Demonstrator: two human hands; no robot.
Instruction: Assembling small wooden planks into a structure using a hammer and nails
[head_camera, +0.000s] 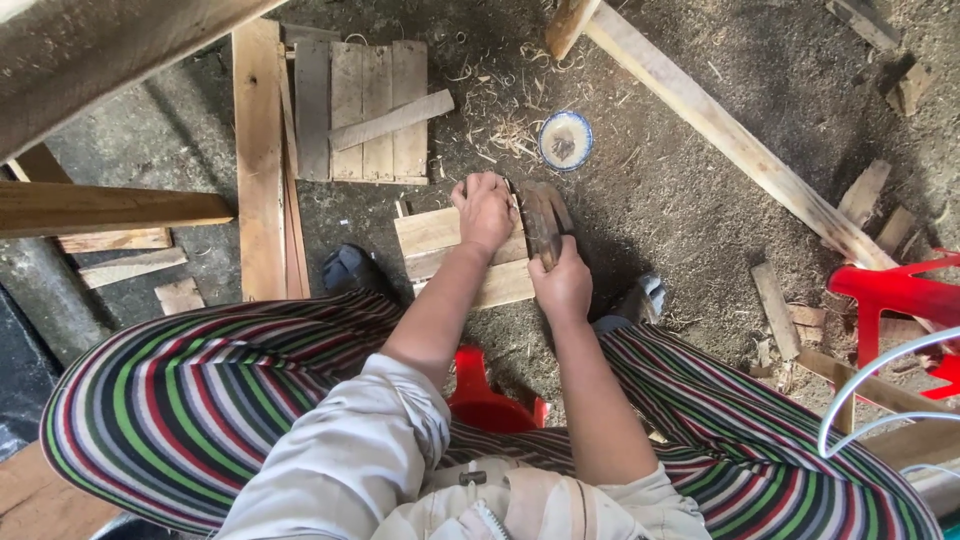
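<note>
Both hands, left hand (486, 212) and right hand (562, 283), grip one dark curved wooden piece (541, 218) above two stacked pale planks (430, 232)

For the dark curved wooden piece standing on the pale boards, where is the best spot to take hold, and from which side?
Judging by its pose, the dark curved piece is best held at its two ends. It stands on edge across the pale boards, so a grip from above near the far end, where the left hand sits, plus one at the near end, where the right hand clasps it, should keep it steady.
</note>
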